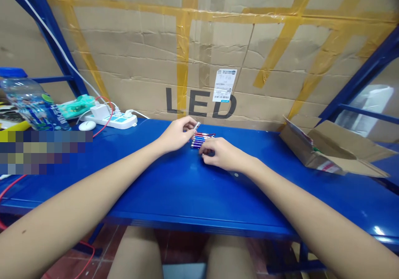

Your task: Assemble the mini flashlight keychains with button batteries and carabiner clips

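Several slim, shiny tubes (197, 143), mostly blue with a red one at the back, lie side by side on the blue table (162, 187). My left hand (177, 135) is closed at the row's back left, with a small silver tube (197, 125) raised between thumb and fingers. At the front right of the row, my right hand (222, 154) has curled fingers, thumb and fingertips close together. Whatever these fingertips pinch, if anything, is too small to make out. The hand partly hides the tubes' right ends.
A white power strip (121, 121) with plugs, a white rounded object (87, 126) and a plastic bottle (37, 100) stand at the left. An open cardboard box (324, 150) is at the right. Behind the table rises a large taped cardboard sheet (140, 62) marked LED.
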`<state>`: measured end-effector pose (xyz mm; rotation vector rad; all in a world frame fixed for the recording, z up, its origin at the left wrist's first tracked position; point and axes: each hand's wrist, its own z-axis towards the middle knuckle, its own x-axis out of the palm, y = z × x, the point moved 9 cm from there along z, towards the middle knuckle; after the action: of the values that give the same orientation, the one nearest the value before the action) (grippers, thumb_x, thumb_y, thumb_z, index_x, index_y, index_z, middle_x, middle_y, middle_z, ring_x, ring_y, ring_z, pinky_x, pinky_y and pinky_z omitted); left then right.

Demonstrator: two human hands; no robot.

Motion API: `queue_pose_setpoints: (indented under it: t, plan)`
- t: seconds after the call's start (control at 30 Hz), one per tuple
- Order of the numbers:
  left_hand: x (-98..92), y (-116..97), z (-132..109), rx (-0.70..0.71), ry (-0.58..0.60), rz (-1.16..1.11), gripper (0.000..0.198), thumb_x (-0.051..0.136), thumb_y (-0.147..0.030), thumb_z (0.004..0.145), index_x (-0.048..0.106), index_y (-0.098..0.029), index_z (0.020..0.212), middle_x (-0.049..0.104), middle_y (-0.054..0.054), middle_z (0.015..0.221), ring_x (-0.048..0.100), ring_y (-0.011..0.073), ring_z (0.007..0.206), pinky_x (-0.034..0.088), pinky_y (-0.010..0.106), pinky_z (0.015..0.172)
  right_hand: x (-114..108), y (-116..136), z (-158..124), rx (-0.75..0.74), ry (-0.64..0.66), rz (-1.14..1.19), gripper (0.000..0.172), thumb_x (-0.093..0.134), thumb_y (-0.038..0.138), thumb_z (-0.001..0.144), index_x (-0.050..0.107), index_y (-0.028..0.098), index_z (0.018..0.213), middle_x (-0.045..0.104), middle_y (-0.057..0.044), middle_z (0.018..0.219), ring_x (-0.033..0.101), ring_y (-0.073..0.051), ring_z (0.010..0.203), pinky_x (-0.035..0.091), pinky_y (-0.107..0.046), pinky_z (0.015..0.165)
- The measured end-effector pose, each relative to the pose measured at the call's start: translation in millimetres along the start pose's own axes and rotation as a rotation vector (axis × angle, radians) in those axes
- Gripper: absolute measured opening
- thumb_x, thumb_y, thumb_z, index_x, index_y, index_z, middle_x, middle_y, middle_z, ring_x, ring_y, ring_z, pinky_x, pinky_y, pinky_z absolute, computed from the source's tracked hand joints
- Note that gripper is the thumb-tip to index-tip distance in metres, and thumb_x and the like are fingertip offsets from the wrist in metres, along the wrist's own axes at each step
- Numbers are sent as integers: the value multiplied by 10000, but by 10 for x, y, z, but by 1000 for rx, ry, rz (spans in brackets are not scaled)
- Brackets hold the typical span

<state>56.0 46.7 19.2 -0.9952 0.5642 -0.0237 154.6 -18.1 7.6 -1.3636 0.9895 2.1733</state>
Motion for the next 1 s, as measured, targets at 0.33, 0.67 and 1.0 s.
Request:
queue_pose_setpoints:
  t: [0.33, 0.67, 1.0]
  plan:
    - [446, 1, -165, -197, 150, -210, 127, 586, -114, 852, 584, -137, 977, 649, 32, 762, 641, 133, 648, 563, 291, 594, -328, -576, -277, 367, -354, 792, 137, 719, 244, 682, 784, 174, 780, 718, -31, 723, 564, -135, 632, 457, -298, 641]
    - [471, -119, -205, -15, 182, -28, 161, 593, -176, 864, 615, -168, 1023, 674, 51, 934, 649, 146, 799, 557, 273, 660, -302, -682, -305, 410, -463, 954, 154, 777, 250, 629, 762, 157, 751, 688, -40, 703, 549, -125, 619, 441, -298, 616]
    - [452, -255, -233, 166, 151, 217, 138, 565, -185, 901, 646, -188, 1012, 712, 37, 1030, 659, 179, 979, 516, 318, 874, -430, -395, -281, 234, -425, 508, 130, 656, 252, 784, 740, 166, 835, 750, -47, 844, 664, -181, 776, 505, -315, 738]
